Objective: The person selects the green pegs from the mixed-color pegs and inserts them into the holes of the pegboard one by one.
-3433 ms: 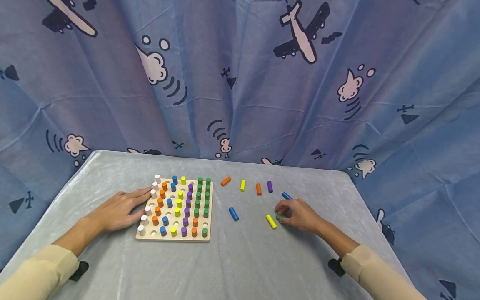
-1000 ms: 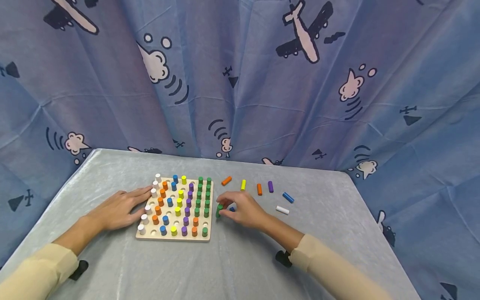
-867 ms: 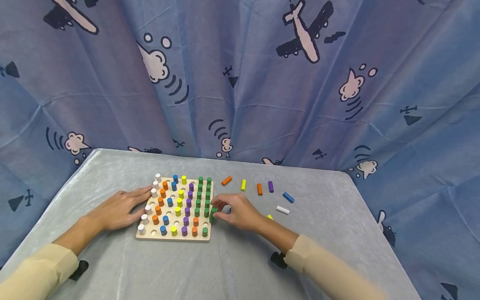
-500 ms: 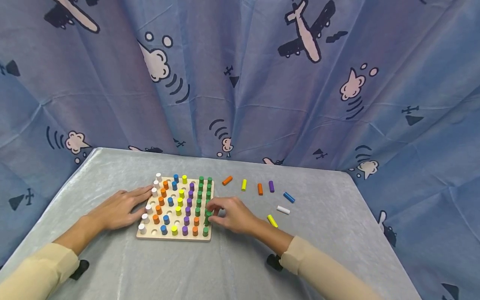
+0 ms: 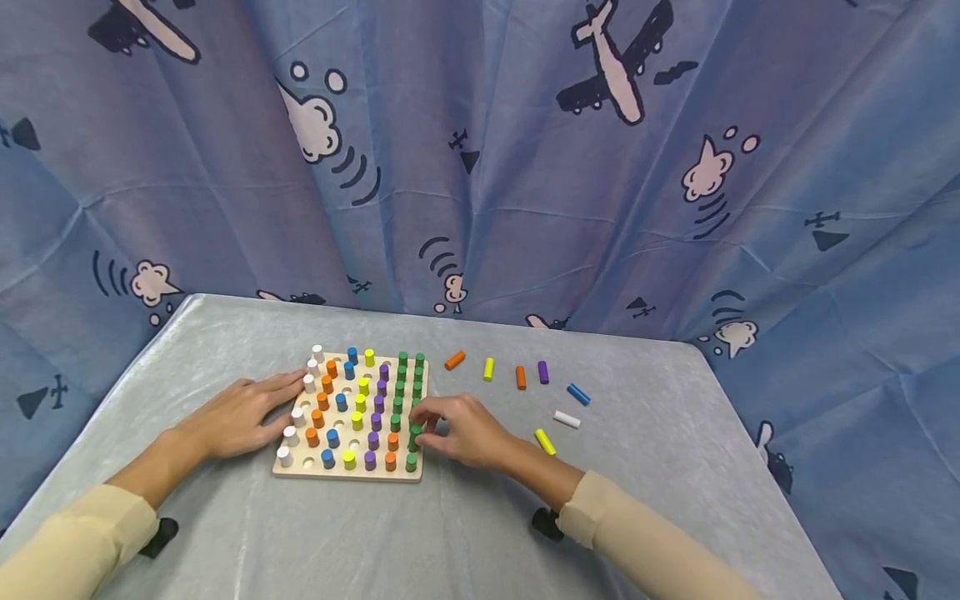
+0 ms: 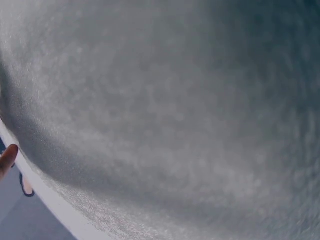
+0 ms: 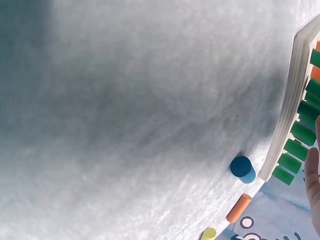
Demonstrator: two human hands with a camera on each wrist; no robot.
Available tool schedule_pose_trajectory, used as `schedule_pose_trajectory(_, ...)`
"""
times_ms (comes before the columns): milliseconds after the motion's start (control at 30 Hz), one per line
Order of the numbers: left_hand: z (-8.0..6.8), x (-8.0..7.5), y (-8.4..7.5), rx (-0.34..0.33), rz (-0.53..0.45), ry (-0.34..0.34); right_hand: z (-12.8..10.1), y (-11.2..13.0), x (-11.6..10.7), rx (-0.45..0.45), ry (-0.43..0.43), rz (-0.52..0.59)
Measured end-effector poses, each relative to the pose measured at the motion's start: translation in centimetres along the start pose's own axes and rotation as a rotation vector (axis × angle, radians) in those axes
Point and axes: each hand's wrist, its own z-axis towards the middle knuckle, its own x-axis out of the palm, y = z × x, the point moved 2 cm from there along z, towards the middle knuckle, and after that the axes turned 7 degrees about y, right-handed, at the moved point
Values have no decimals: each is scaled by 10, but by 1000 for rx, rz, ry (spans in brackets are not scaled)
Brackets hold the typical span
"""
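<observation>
A wooden pegboard (image 5: 346,476) lies on the grey table cover, filled with white, orange, blue, yellow, purple and green pegs; a few holes are bare. My right hand (image 5: 422,427) pinches a green peg (image 5: 414,435) standing upright in the board's right-hand column, near the front. My left hand (image 5: 279,408) lies flat on the table with straight fingers touching the board's left edge. The right wrist view shows the board's edge (image 7: 288,113), the green pegs (image 7: 300,133) and the side of my hand (image 7: 314,186).
Loose pegs lie right of the board: orange (image 5: 454,360), yellow (image 5: 488,369), orange (image 5: 520,377), purple (image 5: 543,372), blue (image 5: 577,394), white (image 5: 566,419), yellow (image 5: 544,442). Another blue peg (image 7: 242,168) lies beside the board. A patterned blue curtain (image 5: 480,167) closes off the back.
My right hand picked up a green peg at the table's right, carried it left to the board and now holds it upright in the right column. The left hand stayed put.
</observation>
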Motion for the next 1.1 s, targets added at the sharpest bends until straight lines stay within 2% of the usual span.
schedule_pose_trajectory(600,2,3,1,20,-9,-4,-5,-5,-2,14,3,-25)
schedule_pose_trajectory(767,2,2,2,22,1,9,-19,-17,-24,92,27,-43)
schedule_pose_trajectory(1100,0,-5,5,13,-10,32,-63,-61,-90,354,92,25)
